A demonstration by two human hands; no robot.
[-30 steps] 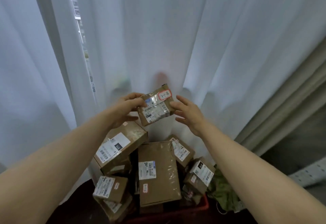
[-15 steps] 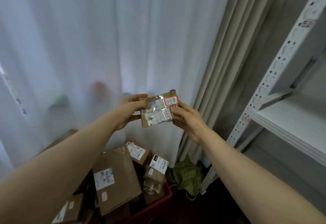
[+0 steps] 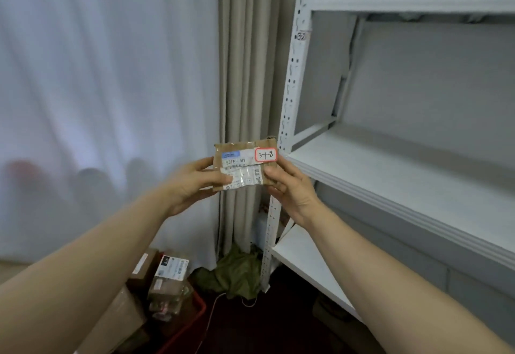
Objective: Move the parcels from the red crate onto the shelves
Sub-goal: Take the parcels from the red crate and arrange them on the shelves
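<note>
Two hands hold one parcel (image 3: 245,164) label-up, long axis left-right. Left hand (image 3: 192,183) pinches its left end, right hand (image 3: 289,186) its right end, just beside the shelf (image 3: 390,186).

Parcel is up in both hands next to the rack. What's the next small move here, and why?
Probably shift the small parcel rightward onto the middle shelf. The left hand and right hand hold its ends in the air just left of that shelf, whose near part shows bare board.
</note>
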